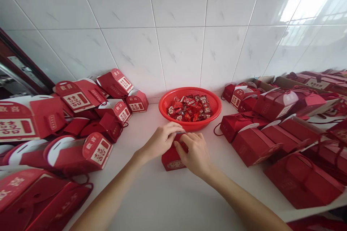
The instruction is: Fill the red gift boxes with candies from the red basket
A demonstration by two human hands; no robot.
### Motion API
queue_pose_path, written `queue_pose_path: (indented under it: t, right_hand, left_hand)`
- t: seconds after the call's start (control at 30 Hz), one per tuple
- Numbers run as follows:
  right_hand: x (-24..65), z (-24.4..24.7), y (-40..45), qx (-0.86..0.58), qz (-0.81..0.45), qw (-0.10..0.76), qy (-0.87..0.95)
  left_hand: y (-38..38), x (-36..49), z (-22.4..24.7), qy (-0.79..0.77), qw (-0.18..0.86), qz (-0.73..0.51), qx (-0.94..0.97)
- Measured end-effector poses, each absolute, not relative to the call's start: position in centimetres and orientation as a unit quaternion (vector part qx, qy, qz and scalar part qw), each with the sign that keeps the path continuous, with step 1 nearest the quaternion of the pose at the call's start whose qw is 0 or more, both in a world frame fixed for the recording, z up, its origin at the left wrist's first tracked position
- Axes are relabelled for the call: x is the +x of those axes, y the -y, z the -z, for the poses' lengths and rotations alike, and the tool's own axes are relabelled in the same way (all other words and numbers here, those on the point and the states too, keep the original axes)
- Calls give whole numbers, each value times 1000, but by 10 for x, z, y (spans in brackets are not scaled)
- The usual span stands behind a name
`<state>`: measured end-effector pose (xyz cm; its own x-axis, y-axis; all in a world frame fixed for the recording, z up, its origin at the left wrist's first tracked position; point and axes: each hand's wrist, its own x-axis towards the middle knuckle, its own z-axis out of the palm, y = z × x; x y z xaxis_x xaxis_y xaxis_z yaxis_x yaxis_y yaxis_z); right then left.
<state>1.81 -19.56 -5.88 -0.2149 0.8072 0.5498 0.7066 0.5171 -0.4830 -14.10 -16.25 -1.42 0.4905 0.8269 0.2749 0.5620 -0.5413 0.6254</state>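
Note:
A small red box (173, 159) stands on the white counter (151, 195) in the middle of the view, with a pale printed oval low on its front. My left hand (164, 138) is at the top left of this box, its fingers closed around the upper edge. On the top right, my right hand (196, 151) has its fingers bent and pressed onto the box, thumb toward the middle. The fingers of both hands nearly meet and cover much of the top. Just behind the hands is a red plastic basket (189, 126) holding many wrapped candies (191, 108).
Red boxes with white-lined flaps (78, 151) are piled along the left. More red boxes (252, 144), some with cord handles, fill the right side. A white tiled wall (180, 57) rises behind the counter. A dark frame (24, 65) stands at the far left.

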Motion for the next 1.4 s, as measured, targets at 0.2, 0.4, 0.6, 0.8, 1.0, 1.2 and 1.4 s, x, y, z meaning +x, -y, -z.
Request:
queue_pose_path:
  t: [0.2, 0.4, 0.6, 0.8, 1.0, 1.2, 1.4]
  right_hand:
    - [23, 48, 198, -387, -254, 467, 754]
    - [28, 46, 196, -353, -370, 419, 751]
    - [32, 43, 197, -323, -249, 333, 850]
    - [33, 42, 201, -269, -74, 305, 911]
    - [34, 42, 201, -279, -19, 311, 908]
    - [34, 43, 201, -266, -8, 324, 908]
    - [32, 41, 203, -384, -113, 394, 827]
  left_hand:
    - [162, -152, 7, -466, 218, -256, 818]
    - [163, -160, 7, -491, 215, -208, 818]
    - [167, -162, 9, -486, 225, -189, 823]
    - [169, -159, 9, -492, 225, -187, 820]
    - [167, -161, 10, -496, 215, -187, 821]
    - [162, -166, 13, -500, 228, -183, 815]
    - [168, -159, 11, -490, 225, -182, 822]
